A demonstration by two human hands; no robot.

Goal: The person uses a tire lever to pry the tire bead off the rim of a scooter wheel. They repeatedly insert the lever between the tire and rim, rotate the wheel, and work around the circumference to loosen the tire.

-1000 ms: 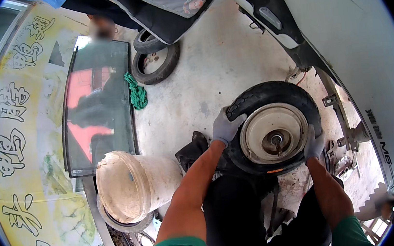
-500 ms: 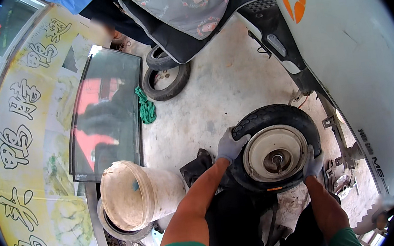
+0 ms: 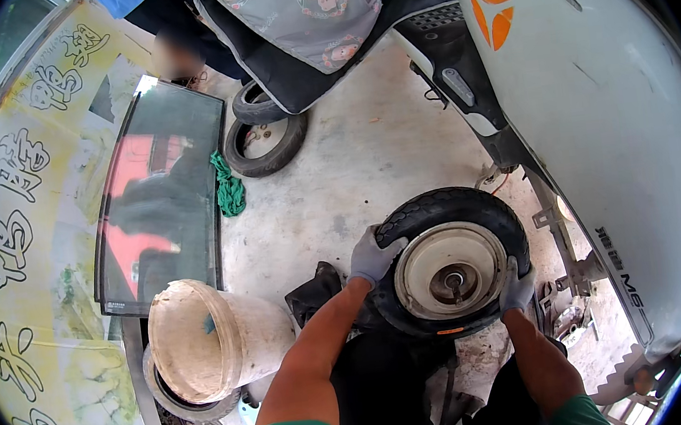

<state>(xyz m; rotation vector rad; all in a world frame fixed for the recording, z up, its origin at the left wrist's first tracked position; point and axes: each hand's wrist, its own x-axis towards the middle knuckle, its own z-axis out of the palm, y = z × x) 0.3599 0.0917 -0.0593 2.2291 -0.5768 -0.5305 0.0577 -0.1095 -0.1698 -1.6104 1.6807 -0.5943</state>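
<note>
A scooter wheel point(image 3: 448, 261) with a black treaded tyre and a scuffed cream hub stands in front of me, its hub face and central axle toward me. My left hand point(image 3: 375, 259), in a pale grey glove, grips the tyre at its upper left. Low on the right side, my right hand point(image 3: 517, 286), gloved alike, holds the tyre, fingers partly hidden by the rim. Right of the wheel is the white scooter body point(image 3: 598, 116) with an orange emblem; metal frame parts point(image 3: 561, 229) show beneath it.
A dirty white bucket point(image 3: 195, 338) lies on its side at left, over another tyre point(image 3: 159, 392). Beyond it are a dark glass panel point(image 3: 163, 199), a green cloth point(image 3: 228, 187) and loose tyres point(image 3: 272, 161). A person in dark trousers point(image 3: 176, 25) stands at the far left.
The whole scene sits slightly further left in the picture, as my view has turned right. Both hands keep the same hold on the wheel.
</note>
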